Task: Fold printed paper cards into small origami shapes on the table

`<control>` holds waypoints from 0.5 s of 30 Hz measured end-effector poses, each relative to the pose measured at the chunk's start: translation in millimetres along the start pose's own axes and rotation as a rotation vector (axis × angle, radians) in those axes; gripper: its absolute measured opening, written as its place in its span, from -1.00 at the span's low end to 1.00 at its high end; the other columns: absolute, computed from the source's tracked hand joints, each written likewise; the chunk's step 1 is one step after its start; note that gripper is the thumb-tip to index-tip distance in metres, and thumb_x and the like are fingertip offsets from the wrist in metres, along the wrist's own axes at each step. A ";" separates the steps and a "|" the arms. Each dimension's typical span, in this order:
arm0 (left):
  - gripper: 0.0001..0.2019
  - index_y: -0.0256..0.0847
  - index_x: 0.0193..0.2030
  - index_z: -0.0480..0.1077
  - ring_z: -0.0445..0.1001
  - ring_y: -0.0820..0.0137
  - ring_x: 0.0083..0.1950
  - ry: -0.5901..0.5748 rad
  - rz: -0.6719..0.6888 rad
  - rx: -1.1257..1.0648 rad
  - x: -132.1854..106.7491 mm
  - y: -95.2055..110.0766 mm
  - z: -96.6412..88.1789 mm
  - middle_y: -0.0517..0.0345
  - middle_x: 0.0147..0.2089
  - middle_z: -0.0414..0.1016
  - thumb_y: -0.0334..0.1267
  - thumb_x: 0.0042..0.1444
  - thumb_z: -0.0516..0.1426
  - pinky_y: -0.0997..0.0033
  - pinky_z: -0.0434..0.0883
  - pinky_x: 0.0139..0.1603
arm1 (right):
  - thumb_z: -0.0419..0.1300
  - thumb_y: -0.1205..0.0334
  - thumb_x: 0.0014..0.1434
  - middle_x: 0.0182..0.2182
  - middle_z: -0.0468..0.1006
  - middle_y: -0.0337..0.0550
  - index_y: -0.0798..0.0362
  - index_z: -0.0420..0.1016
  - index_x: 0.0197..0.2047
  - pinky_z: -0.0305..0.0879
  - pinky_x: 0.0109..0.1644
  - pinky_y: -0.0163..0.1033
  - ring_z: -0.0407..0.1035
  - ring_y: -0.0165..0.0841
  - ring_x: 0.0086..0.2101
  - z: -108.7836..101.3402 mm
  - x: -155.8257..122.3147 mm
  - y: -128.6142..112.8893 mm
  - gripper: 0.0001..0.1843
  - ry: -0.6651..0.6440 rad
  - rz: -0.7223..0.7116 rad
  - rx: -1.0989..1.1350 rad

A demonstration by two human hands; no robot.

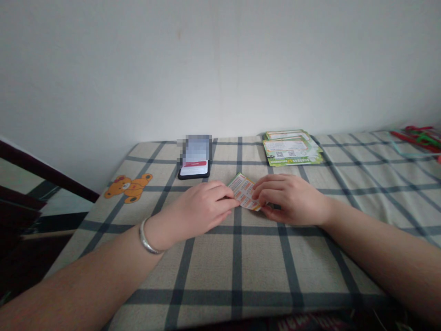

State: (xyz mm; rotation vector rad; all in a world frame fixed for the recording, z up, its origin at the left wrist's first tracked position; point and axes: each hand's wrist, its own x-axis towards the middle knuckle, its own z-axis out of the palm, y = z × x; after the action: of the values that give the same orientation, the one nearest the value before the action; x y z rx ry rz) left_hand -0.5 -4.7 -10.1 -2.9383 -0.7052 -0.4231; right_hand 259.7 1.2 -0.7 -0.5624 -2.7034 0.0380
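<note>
A small orange and white printed card (244,191) lies tilted over the checked cloth (241,266). My left hand (198,209) pinches its left edge with curled fingers. My right hand (289,197) grips its right edge, fingers bent over the top. A silver bangle (147,239) circles my left wrist. Both forearms rest on the cloth.
A black phone (195,158) with a lit screen lies behind the hands. A stack of green printed cards (291,148) sits at the back right. Red and green sticks (422,137) lie at the far right edge. A bear print (129,186) marks the cloth's left side; dark furniture stands left.
</note>
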 end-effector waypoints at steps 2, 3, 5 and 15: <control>-0.76 -0.25 0.04 0.40 0.41 0.26 0.04 -0.012 0.024 0.018 0.3 1.3 -0.4 0.03 -0.03 0.49 -0.34 0.28 0.02 0.17 0.43 0.06 | 0.09 0.33 0.19 -0.25 0.57 -0.10 0.09 0.47 -0.21 0.35 -0.05 -0.19 0.42 -0.29 -0.13 0.2 -0.1 -0.6 -0.85 -0.010 -0.002 0.022; -0.75 -0.24 0.05 0.39 0.41 0.26 0.07 -0.016 0.032 0.022 0.2 1.7 -0.4 0.03 -0.01 0.48 -0.34 0.28 0.03 0.17 0.43 0.08 | 0.09 0.35 0.18 -0.26 0.57 -0.11 0.08 0.46 -0.21 0.35 -0.07 -0.19 0.42 -0.30 -0.14 0.4 -0.3 -1.1 -0.85 -0.015 -0.003 0.028; -0.74 -0.23 0.07 0.38 0.40 0.26 0.10 -0.011 0.036 0.018 -0.5 2.1 -0.2 0.01 0.04 0.46 -0.32 0.26 0.05 0.17 0.43 0.09 | 0.10 0.36 0.15 -0.29 0.56 -0.12 0.07 0.46 -0.22 0.33 -0.12 -0.21 0.42 -0.32 -0.19 0.6 -0.9 -2.8 -0.85 -0.024 0.006 0.032; -0.69 -0.16 0.11 0.36 0.31 0.23 0.22 -0.029 0.051 -0.002 -0.2 2.0 0.4 0.09 0.11 0.44 -0.32 0.22 0.11 0.10 0.30 0.26 | 0.12 0.38 0.06 -0.44 0.49 -0.21 0.06 0.42 -0.31 0.18 -0.33 -0.27 0.33 -0.41 -0.42 -0.3 -3.3 -7.6 -0.90 -0.029 0.092 0.095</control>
State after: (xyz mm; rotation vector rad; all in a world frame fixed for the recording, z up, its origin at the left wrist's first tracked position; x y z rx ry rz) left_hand 0.4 -6.5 -10.6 -2.9630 -0.6323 -0.3780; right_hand 259.8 -7.0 -0.9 -0.6613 -2.6854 0.1990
